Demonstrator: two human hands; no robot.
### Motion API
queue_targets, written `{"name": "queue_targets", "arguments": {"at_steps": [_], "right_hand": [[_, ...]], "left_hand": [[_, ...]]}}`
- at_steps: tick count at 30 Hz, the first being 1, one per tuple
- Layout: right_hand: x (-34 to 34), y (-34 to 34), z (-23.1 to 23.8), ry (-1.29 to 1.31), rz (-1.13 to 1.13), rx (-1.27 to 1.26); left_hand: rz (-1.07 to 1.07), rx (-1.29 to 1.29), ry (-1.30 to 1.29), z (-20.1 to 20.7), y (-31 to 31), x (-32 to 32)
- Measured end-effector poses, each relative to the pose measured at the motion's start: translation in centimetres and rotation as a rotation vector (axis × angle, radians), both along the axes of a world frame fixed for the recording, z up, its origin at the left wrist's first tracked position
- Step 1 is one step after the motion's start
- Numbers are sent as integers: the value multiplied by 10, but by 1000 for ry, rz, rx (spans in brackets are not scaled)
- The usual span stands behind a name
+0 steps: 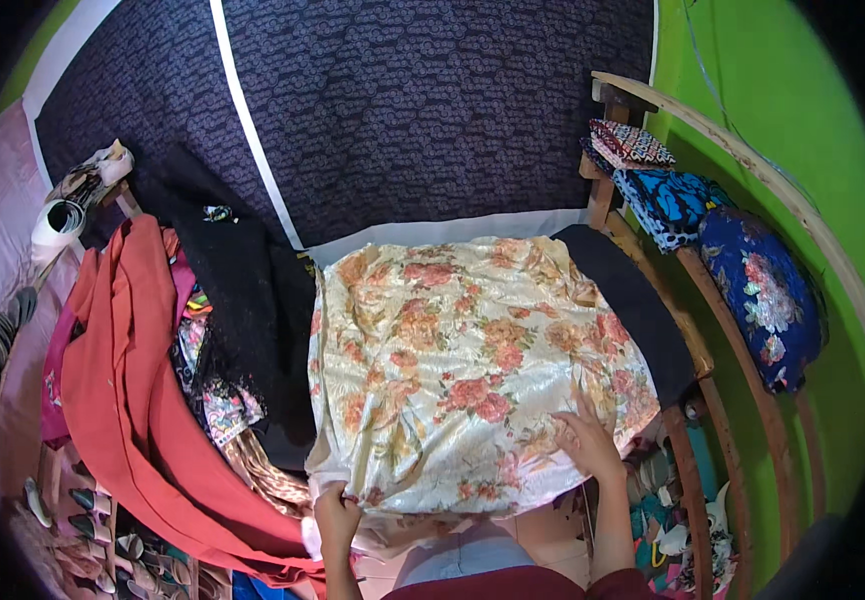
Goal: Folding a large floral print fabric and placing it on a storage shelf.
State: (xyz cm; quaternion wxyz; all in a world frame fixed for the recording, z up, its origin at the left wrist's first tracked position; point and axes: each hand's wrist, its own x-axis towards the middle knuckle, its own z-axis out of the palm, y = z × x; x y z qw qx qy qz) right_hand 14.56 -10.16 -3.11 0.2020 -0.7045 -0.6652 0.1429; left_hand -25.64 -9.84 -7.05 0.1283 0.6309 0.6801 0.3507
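A cream cloth with orange and red flowers (473, 350) lies spread out in front of me, with creases across its left half and near edge. At its near left corner, my left hand (337, 515) is closed on the fabric edge. My right hand (589, 445) rests flat with fingers apart on the cloth near its right front edge. Beneath the cloth's right side, a black fabric (643, 310) sticks out.
To the left hang a coral cloth (133, 380) and a black garment (243, 320). On the right, wooden slats (733, 340) carry folded patterned fabrics (673, 200) and a navy floral bundle (768, 295). Shoes (133, 550) stand low at left; colourful scraps (668, 530) lie low at right.
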Motion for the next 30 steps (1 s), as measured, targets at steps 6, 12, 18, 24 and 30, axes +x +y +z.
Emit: {"name": "queue_targets", "arguments": {"at_steps": [6, 12, 18, 24, 30], "right_hand": [[20, 9, -17, -64, -281, 359], [59, 19, -49, -79, -546, 296], [52, 58, -5, -96, -793, 184], [70, 134, 29, -194, -619, 109], [128, 200, 25, -498, -616, 94]], "left_hand": [[-28, -102, -36, -18, -7, -13], [-84, -336, -71, -22, -15, -34], [-360, -585, 264, 1, 14, -48], [-278, -138, 105, 74, 108, 17], [34, 61, 459, 16, 215, 67]]}}
